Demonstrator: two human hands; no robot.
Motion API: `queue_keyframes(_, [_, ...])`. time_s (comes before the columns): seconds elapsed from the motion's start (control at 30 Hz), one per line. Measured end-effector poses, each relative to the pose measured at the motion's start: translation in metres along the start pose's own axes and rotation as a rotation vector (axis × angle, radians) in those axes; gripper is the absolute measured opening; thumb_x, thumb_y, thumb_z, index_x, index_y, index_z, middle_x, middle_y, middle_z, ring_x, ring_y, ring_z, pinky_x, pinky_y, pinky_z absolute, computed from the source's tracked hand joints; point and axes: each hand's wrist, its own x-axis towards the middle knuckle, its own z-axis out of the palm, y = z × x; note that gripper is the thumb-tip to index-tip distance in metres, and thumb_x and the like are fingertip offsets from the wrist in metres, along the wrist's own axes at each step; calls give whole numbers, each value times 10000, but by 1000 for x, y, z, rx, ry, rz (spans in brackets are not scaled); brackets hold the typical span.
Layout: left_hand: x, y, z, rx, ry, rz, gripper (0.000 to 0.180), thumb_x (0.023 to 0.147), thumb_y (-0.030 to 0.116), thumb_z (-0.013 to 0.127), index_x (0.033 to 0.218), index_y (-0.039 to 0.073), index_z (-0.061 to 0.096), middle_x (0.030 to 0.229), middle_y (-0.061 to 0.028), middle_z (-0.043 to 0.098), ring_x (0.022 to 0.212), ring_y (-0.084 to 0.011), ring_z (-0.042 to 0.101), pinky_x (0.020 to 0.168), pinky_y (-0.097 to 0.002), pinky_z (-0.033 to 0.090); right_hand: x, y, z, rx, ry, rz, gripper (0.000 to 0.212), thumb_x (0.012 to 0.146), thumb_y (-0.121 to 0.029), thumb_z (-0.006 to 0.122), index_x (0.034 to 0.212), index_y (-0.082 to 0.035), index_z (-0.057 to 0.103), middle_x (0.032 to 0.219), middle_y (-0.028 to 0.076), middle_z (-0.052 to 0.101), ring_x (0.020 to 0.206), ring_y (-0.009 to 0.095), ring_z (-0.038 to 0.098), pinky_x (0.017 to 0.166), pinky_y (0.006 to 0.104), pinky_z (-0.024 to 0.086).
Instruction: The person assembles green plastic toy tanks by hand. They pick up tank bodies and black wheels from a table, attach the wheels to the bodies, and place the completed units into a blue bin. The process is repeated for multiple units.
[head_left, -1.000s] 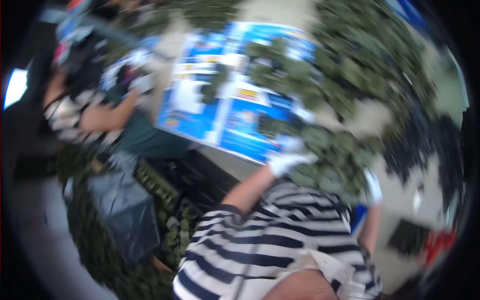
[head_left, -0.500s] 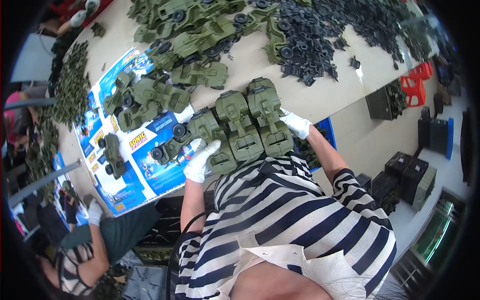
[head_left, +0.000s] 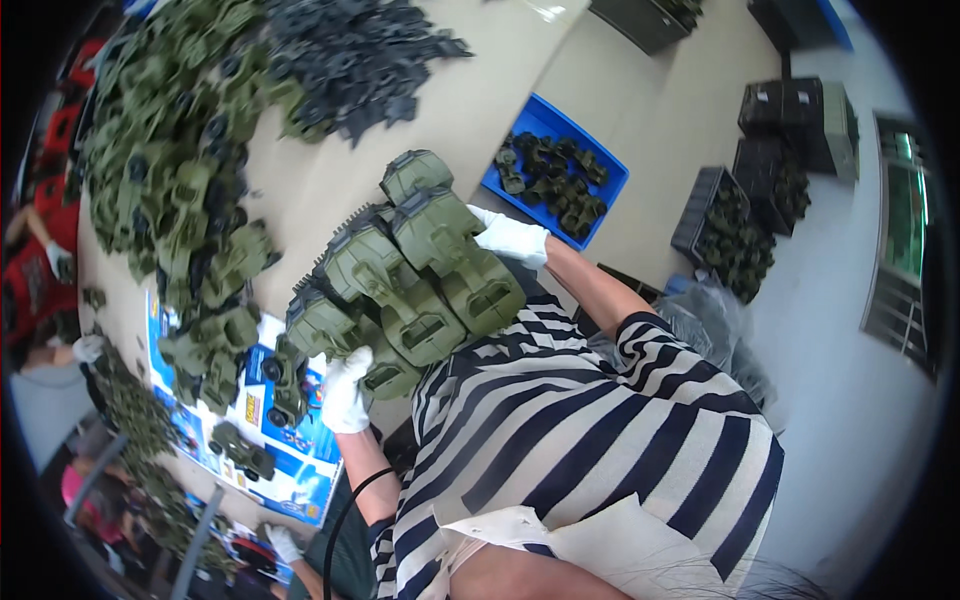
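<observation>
Between my two gloved hands is a stack of several olive-green plastic toy vehicle bodies (head_left: 428,315), pressed side by side in front of my striped shirt. My left hand (head_left: 347,392) wears a white glove and grips the left end, its thumb on top. At the far right end, my right hand (head_left: 510,237), gloved too, is closed against the outer body; its fingertips are partly hidden behind the toys. Left of the stack, a green toy vehicle with black wheels (head_left: 287,382) lies on a blue and white printed sheet (head_left: 305,468).
A heap of green toy parts (head_left: 175,150) and a pile of dark grey parts (head_left: 345,60) cover the table's far left. Beyond my right hand sits a blue bin (head_left: 535,118) holding green parts. Dark crates (head_left: 700,205) stand at right. Co-workers' gloved hands (head_left: 284,543) show at left.
My view has swung right, bringing the blue bin into fuller sight. Both hands still hold the row of toy bodies, which has turned along with me toward the table's right edge.
</observation>
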Motion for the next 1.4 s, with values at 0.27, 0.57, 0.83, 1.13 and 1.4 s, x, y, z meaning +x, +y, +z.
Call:
queue_keyframes(0.27, [23,8,200,272,-375,-219,474,812,123,750,1196,-85,564,972,-145,709,845,-194,691,795,-297,554,-129,59,-127,352,287,67,690,856,-89,540,1517,-68,340,1472,82,468,1342,182,437,1130,348,349])
queue_keyframes(0.57, [154,-51,376,540,-857,-396,812,812,201,810,1460,-3,365,1259,-73,598,1063,-146,578,918,-298,489,-125,218,-249,895,365,99,439,963,-110,565,1395,-108,488,1254,46,627,1080,184,643,882,353,557])
queue_keyframes(0.83, [289,-133,443,1278,-431,380,1180,703,555,797,1524,-60,212,1573,-265,267,1471,-371,255,1203,-366,221,-20,311,-328,763,1009,118,767,978,-285,608,1577,-115,161,1337,86,564,1096,216,615,830,381,536])
queue_keyframes(1.13, [111,-152,306,1245,-658,222,452,872,377,664,1167,35,649,1109,-228,679,1010,-385,661,920,-434,506,-70,358,-249,-444,380,439,529,925,-388,664,1322,-42,608,959,79,711,790,161,624,683,329,506])
queue_keyframes(1.4, [-19,-82,150,1182,-190,97,597,899,490,559,1262,19,611,1225,-244,633,1132,-415,602,992,-439,473,-31,300,-234,-737,98,455,447,955,-468,547,895,-55,706,735,93,682,670,223,643,624,393,504])
